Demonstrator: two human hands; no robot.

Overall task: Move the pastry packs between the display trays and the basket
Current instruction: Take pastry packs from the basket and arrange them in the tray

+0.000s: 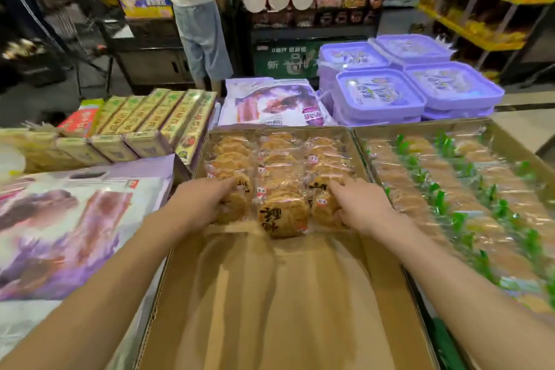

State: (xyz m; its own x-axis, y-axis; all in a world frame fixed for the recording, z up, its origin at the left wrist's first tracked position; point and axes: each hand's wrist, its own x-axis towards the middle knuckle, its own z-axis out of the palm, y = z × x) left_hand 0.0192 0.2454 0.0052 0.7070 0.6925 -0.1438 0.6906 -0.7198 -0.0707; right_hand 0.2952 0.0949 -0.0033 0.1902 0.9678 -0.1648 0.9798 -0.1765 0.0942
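Observation:
A cardboard display tray [270, 294] lies before me, its near half bare brown paper, its far half filled with three rows of clear-wrapped round pastry packs [279, 159]. My left hand [207, 204] grips the nearest packs of the left row [232, 207]. My right hand [357, 207] grips the nearest packs of the right row [322, 207]. A pack with black lettering [282, 216] lies between my hands at the front of the middle row. A second tray [492, 141] on the right holds pastry packs with green wrapper ends [444, 201]. No basket is in view.
Purple snack bags [60, 234] lie to the left, yellow-green boxes [156, 123] behind them. Another purple bag [270, 105] and stacked lilac tubs [405, 84] sit beyond the trays. A person [198, 24] stands at the far shelves. Yellow shelving [480, 9] stands at right.

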